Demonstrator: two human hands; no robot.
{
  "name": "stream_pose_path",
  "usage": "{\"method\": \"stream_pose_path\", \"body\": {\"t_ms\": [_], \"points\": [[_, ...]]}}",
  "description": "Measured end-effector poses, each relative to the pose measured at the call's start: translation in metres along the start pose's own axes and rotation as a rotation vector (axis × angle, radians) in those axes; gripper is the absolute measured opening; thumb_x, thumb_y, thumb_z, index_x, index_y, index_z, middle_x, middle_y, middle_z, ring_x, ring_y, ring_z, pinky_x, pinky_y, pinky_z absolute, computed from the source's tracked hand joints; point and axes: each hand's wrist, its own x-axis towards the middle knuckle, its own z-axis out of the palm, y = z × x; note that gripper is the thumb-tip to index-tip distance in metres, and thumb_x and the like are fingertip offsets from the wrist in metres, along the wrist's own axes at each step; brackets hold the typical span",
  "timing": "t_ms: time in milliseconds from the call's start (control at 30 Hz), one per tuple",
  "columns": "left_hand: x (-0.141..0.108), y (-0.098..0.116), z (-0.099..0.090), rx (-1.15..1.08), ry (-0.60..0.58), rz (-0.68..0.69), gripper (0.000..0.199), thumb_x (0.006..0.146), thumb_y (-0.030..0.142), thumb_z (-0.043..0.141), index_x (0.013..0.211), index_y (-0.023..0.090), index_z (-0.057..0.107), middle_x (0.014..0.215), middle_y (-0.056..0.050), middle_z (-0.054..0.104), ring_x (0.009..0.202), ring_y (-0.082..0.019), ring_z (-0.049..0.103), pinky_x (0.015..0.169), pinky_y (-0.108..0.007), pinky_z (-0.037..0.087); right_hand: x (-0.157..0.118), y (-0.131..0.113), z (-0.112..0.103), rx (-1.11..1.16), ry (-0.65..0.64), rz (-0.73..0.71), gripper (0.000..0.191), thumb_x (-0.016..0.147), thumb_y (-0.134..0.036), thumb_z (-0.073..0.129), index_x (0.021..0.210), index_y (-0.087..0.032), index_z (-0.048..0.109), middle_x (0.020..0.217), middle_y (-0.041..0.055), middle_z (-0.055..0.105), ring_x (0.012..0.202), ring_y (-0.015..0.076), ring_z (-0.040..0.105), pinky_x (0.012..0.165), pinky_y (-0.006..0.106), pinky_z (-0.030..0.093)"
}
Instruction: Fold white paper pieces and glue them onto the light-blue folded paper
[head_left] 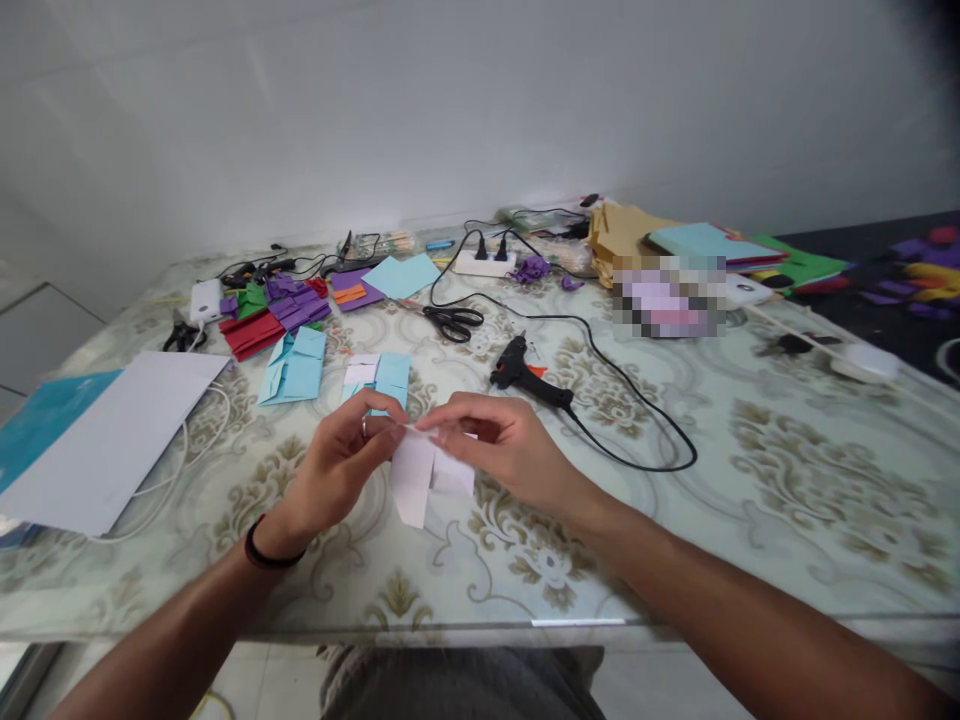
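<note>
Between my two hands is a piece of white paper (412, 485) with folds in it, held low over the patterned tablecloth (405, 595). My left hand (349, 450) pinches its upper edge between thumb and forefinger. At the same edge, my right hand (499, 435) also pinches the paper, fingertips close to the left ones. The paper hangs below the fingers in two flaps. Just beyond my hands lie light blue folded papers (392, 378), with a whitish piece on top. Another light blue folded stack (296, 367) is to their left.
A black glue gun (529, 375) with a looping cord lies right of centre, near black scissors (452, 322). A power strip (484, 263) sits at the back. Purple (294, 300) and red strips (255, 335) lie back left, white sheets (124, 430) at left, coloured papers (712, 243) back right.
</note>
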Motion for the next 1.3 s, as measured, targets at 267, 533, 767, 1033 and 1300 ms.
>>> {"method": "stream_pose_path", "body": {"t_ms": [267, 533, 767, 1033, 1300], "points": [[-0.003, 0.004, 0.0, 0.033, 0.006, 0.078, 0.008, 0.099, 0.029, 0.066, 0.1, 0.021, 0.067, 0.065, 0.004, 0.055, 0.056, -0.01, 0.038, 0.052, -0.023, 0.028, -0.002, -0.009, 0.0, -0.12, -0.021, -0.125, 0.018, 0.092, -0.021, 0.062, 0.095, -0.022, 0.08, 0.087, 0.0041, 0.069, 0.075, 0.0157, 0.06, 0.059, 0.028, 0.04], [-0.004, 0.012, 0.003, 0.045, -0.041, 0.021, 0.02, 0.099, 0.036, 0.065, 0.114, 0.023, 0.065, 0.064, 0.005, 0.056, 0.055, -0.01, 0.041, 0.051, -0.022, 0.032, -0.001, -0.008, 0.003, -0.185, 0.029, -0.182, 0.005, 0.09, -0.023, 0.073, 0.09, -0.023, 0.078, 0.09, 0.0042, 0.074, 0.084, 0.0187, 0.068, 0.076, 0.032, 0.051], [-0.001, 0.01, 0.004, 0.192, 0.037, 0.021, 0.022, 0.098, 0.039, 0.068, 0.094, 0.018, 0.072, 0.073, 0.0, 0.065, 0.061, -0.01, 0.05, 0.054, -0.021, 0.038, -0.004, -0.005, 0.008, -0.104, 0.074, -0.066, 0.023, 0.087, -0.025, 0.075, 0.11, -0.025, 0.071, 0.098, 0.0033, 0.072, 0.095, 0.018, 0.07, 0.091, 0.033, 0.058], [-0.004, 0.012, 0.003, 0.315, 0.069, 0.059, 0.024, 0.099, 0.04, 0.066, 0.093, 0.018, 0.073, 0.071, 0.0, 0.067, 0.061, -0.01, 0.051, 0.053, -0.02, 0.038, -0.002, -0.007, 0.005, -0.18, 0.02, -0.015, 0.014, 0.092, -0.033, 0.07, 0.091, -0.02, 0.07, 0.089, 0.0033, 0.074, 0.082, 0.0172, 0.068, 0.073, 0.029, 0.051], [-0.003, 0.013, 0.003, 0.338, 0.044, 0.084, 0.025, 0.101, 0.038, 0.064, 0.09, 0.017, 0.07, 0.066, 0.002, 0.063, 0.057, -0.009, 0.048, 0.051, -0.02, 0.035, 0.0, -0.006, 0.005, -0.201, 0.021, -0.013, 0.016, 0.093, -0.032, 0.069, 0.085, -0.018, 0.072, 0.082, 0.0018, 0.074, 0.075, 0.0151, 0.064, 0.068, 0.027, 0.046]]}}
